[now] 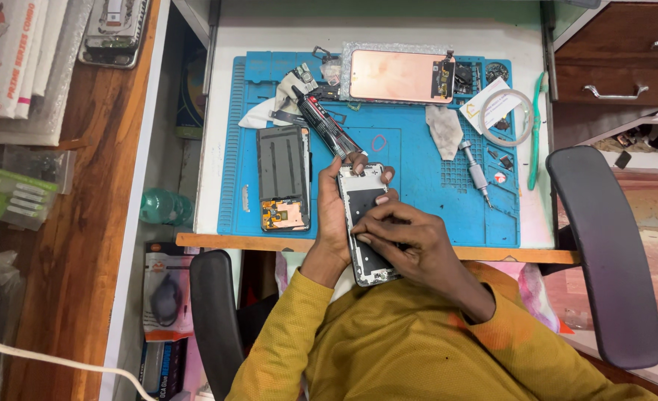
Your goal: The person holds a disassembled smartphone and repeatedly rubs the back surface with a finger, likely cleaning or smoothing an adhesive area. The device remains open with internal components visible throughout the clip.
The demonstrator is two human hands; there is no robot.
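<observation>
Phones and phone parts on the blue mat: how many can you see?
3: one frame held in the left hand, a dark opened one at its left, a pink screen at top. Smaller bits may hide.

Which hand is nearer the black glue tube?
Left. The left hand grips the phone frame, its fingertips almost at the glue tube. The right hand rests lower on the frame.

Beneath the hands, a matt blue rubbery mat (pixel 410 148); beyond them a glossy glass phone screen (pixel 395 76); right, a metal screwdriver (pixel 476 173) and crumpled cloth (pixel 445 128).
</observation>
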